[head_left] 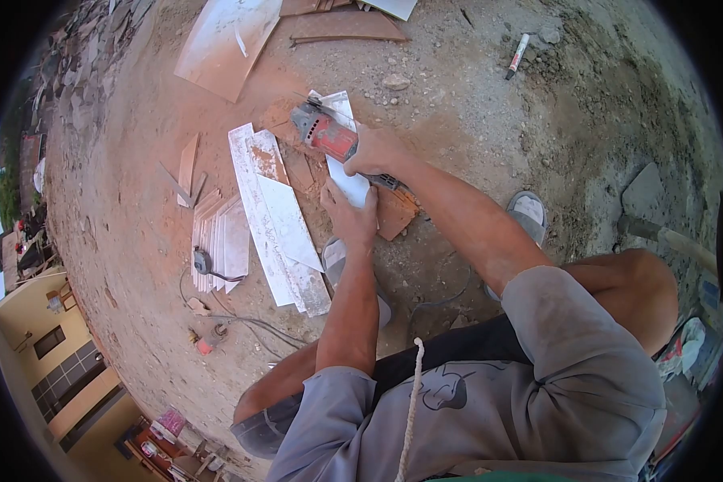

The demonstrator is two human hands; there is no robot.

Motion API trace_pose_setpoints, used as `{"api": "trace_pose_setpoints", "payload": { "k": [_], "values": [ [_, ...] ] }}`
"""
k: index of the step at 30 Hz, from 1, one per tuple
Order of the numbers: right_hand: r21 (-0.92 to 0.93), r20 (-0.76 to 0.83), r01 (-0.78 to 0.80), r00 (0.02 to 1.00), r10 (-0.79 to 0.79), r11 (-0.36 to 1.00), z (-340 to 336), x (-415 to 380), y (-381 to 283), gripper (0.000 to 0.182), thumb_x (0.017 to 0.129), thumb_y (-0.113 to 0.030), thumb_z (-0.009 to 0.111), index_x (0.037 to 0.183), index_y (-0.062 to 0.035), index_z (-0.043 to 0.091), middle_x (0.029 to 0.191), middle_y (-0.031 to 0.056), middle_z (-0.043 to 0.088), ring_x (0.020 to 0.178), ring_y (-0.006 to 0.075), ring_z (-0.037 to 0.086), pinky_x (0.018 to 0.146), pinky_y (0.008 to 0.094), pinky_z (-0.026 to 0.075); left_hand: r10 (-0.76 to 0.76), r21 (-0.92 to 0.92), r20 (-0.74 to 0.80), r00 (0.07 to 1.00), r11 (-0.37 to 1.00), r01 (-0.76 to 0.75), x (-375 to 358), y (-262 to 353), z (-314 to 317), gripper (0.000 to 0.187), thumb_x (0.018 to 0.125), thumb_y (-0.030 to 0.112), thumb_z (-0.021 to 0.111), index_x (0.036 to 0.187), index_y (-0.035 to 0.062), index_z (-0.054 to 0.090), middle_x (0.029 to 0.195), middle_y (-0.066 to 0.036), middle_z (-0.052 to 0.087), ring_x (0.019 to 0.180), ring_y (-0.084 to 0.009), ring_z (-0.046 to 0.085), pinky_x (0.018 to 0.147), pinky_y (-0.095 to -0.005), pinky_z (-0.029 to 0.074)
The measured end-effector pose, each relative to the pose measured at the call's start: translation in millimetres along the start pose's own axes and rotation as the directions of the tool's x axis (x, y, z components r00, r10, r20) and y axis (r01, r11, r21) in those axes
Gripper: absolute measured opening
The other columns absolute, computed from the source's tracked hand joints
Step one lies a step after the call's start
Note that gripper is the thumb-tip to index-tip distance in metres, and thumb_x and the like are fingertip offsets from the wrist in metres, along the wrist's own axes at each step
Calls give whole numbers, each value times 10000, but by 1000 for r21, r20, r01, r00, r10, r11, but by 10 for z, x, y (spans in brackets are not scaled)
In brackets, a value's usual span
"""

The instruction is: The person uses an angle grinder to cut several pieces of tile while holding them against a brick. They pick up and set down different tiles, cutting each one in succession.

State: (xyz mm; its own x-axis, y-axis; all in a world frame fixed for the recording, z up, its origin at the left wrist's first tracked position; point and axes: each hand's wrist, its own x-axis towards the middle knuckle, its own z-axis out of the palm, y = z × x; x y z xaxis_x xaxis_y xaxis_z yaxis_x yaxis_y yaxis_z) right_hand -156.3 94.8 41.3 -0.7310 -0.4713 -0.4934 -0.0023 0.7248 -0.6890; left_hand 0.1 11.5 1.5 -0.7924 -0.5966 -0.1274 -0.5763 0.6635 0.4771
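Note:
My right hand [377, 153] is wrapped round the body of a red and grey angle grinder [332, 138]. Its disc end points up and to the left, over a narrow white tile strip [349, 189]. My left hand [350, 213] grips the near end of that strip, thumb on one side and fingers on the other. Part of the strip is hidden beneath the grinder. Reddish-brown tile offcuts [395, 213] lie under and beside it. Just left of my hands, long white tile strips [269, 217] rest on the dirt.
A stack of cut tiles [221, 237] has a tape measure [202, 260] on it. Electric cables [257, 323] trail across the ground near my left knee. Larger tiles [231, 44] lie at the far side. A marker [518, 55] sits far right, and a hammer-like tool [671, 238] nearer.

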Motion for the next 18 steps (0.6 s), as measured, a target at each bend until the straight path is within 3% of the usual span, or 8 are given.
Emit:
{"api": "trace_pose_setpoints", "payload": {
  "k": [15, 18],
  "values": [
    [20, 24, -35, 999, 34, 999, -139, -168, -50, 862, 561, -372, 775, 1266, 73, 555, 1172, 290, 656, 1100, 397, 647, 932, 420, 530, -17, -2, 11, 1000, 1000, 17, 1, -2, 10, 1005, 801, 540, 735, 1541, 37, 279, 1521, -201, 295, 1368, -385, 411, 1058, -467, 424],
    [21, 39, -31, 999, 30, 999, -139, -174, -37, 860, 566, -379, 770, 1266, 72, 554, 1169, 290, 658, 1091, 395, 651, 927, 419, 531, 9, 32, -12, 1000, 999, -8, 6, -18, 24, 977, 806, 487, 742, 1540, 42, 274, 1531, -203, 297, 1364, -375, 421, 1036, -460, 450]
  ]
}}
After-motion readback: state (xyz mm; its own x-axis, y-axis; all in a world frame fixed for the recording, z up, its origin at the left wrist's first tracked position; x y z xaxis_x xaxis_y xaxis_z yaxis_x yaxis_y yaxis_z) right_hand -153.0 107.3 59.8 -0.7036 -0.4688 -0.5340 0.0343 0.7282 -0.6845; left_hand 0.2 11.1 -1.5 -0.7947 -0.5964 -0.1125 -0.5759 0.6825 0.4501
